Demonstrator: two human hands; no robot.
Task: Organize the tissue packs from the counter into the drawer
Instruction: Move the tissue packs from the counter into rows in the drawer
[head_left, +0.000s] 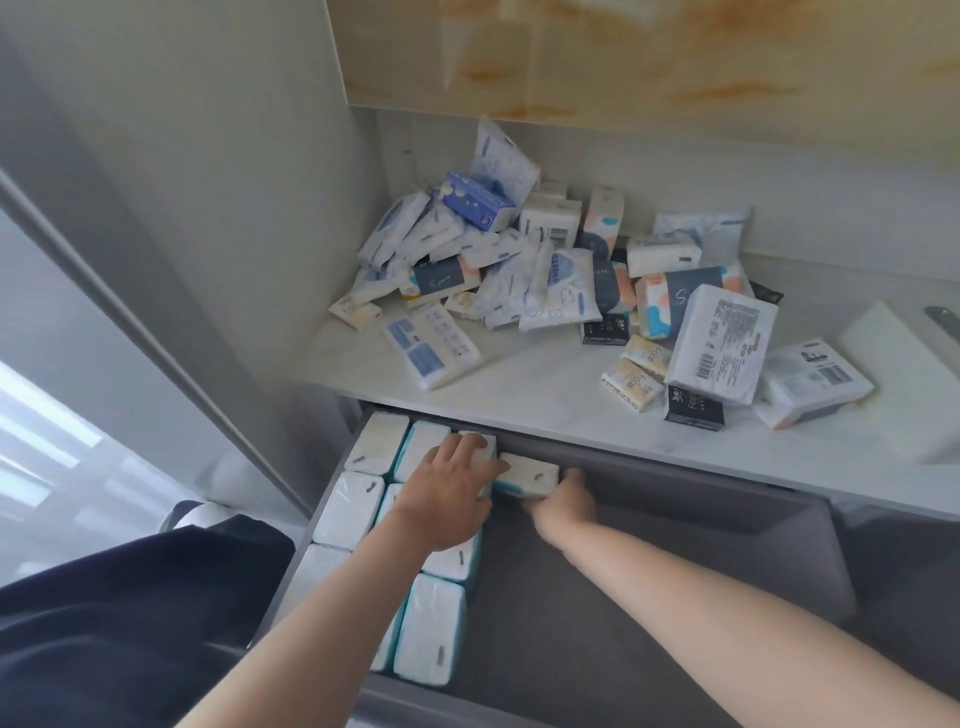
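In the open drawer (649, 597) below the surface (519, 395), your left hand (447, 499) lies flat, fingers (457, 449) spread wide, pressing on the white packs (358, 504) already lined up in rows along the drawer's left side. It grips nothing; it only rests on top of them. Just beside it, your right hand (563, 501) has its fingers curled around one white tissue pack (527, 474), holding it from the near side, at the back of the drawer next to the rows. The rest of the drawer floor to the right is bare grey. Up on the surface, a loose heap of tissue packs (519, 260) sits in the corner against the wall, with several more packs (722, 348) scattered toward the right.
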